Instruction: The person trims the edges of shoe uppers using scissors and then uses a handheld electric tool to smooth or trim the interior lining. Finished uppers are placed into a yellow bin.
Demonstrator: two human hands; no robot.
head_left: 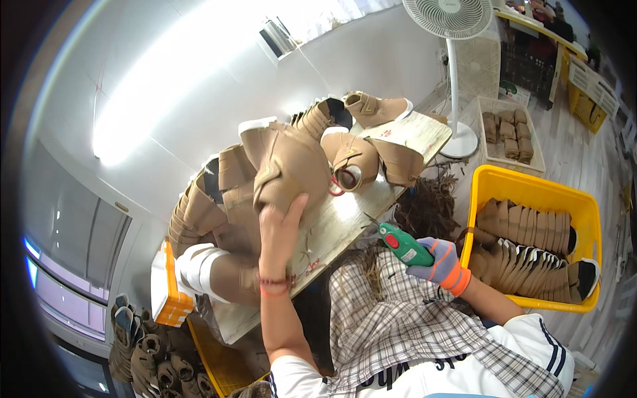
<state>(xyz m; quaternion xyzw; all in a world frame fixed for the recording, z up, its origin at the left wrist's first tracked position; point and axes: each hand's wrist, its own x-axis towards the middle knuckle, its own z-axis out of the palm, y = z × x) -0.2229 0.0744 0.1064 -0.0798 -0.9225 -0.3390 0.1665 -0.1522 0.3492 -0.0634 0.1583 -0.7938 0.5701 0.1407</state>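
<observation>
My left hand (pixel 280 229), bare with a band at the wrist, is closed on a tan shoe upper (pixel 290 162) raised above the worktable (pixel 318 245). My right hand (pixel 434 262), in a grey-purple and orange glove, grips a green handheld power cutter (pixel 401 245) with a red button. Its thin metal tip points toward the table, apart from the upper. Just beyond it, a tan upper with a strap (pixel 355 159) lies beside a red ring-shaped item (pixel 336 186). Stacked uppers (pixel 199 212) line the table's left side, and white-edged ones (pixel 212 268) sit near my left forearm.
A yellow bin (pixel 531 300) of nested uppers stands at right, with a white crate (pixel 511 164) of tan pieces behind it. Dark scraps (pixel 428 205) hang beyond the table edge. A fan (pixel 453 86) stands at the back. More uppers (pixel 156 358) pile up at lower left.
</observation>
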